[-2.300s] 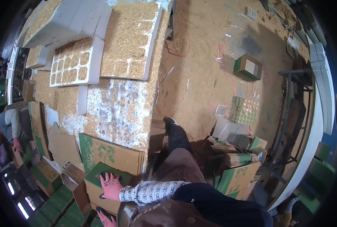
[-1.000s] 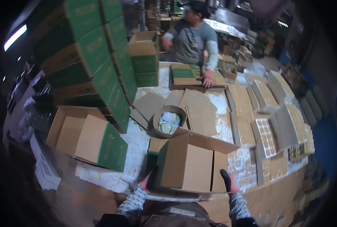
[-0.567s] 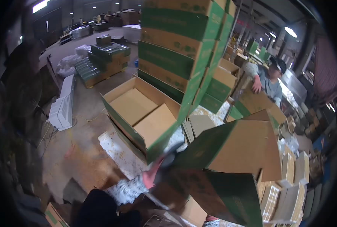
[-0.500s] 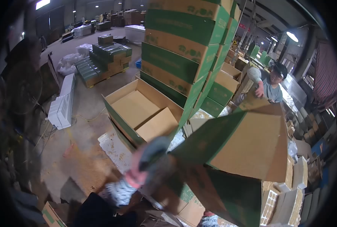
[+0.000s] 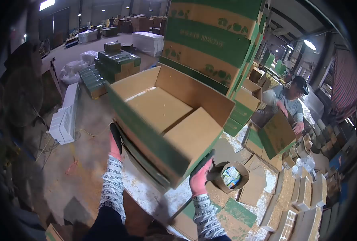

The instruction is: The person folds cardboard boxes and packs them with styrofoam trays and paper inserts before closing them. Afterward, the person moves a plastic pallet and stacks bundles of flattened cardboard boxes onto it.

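Note:
A large open cardboard box (image 5: 158, 108), green and brown outside, is tilted in front of me with its inside facing up. Flaps lie flat on its bottom. My left hand (image 5: 116, 142), in a pink and black glove, grips its left end. At the near right corner my right hand (image 5: 201, 173), gloved the same way, holds the box too. Beneath the box shows another green and brown cardboard edge (image 5: 140, 166). Right of my right hand stands a small open carton (image 5: 242, 176) with colourful packets inside. A tall stack of green and brown boxes (image 5: 210, 38) rises behind.
Across the table (image 5: 142, 197), a co-worker (image 5: 292, 96) handles an open carton (image 5: 276, 132). Flat cardboard (image 5: 236, 217) lies near my right arm. White trays of husk-like filling (image 5: 284, 225) line the right. White foam pieces (image 5: 64, 122) and wrapped boxes (image 5: 116, 60) are on the floor.
The box that was raised at the right is out of my hands and no longer seen there. Both hands now hold the left box, which appears raised. The co-worker's carton has opened out.

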`<state>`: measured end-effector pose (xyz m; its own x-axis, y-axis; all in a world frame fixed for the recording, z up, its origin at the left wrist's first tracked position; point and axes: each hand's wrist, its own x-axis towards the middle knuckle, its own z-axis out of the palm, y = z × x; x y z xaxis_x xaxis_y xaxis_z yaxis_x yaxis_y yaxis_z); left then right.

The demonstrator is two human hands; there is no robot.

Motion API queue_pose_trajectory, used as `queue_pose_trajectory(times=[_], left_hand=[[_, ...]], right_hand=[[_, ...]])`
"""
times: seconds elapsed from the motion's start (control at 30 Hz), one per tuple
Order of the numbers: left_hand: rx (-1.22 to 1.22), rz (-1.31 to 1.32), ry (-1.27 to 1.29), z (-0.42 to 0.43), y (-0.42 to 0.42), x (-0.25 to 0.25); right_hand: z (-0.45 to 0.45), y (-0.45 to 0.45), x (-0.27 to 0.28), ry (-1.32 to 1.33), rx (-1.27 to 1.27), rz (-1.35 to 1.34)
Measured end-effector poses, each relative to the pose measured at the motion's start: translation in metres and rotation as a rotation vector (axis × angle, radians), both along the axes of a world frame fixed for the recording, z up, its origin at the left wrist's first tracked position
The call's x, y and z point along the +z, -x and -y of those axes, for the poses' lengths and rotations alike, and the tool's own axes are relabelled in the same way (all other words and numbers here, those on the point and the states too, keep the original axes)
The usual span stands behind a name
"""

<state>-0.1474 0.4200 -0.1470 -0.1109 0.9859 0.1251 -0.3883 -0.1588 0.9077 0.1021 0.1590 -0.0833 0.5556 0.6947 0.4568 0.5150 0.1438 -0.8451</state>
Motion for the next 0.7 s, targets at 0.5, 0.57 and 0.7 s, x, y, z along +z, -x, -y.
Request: queue_pose_trajectory(times=[0.5, 0.57, 0.7], left_hand=[[0.156, -0.169, -0.111, 0.115, 0.006, 0.005], [-0.031, 0.063, 0.223, 0.188, 0.003, -0.063], [-0.859, -1.257, -0.391, 0.363, -0.061, -0.12]], right_hand=[[0.161, -0.053, -0.044, 0.319, -0.096, -0.134], [0.28, -0.074, -0.092, 0.597, -0.46, -0.069], [0.496, -0.07, -0.212, 1.2, -1.31, -0.365]])
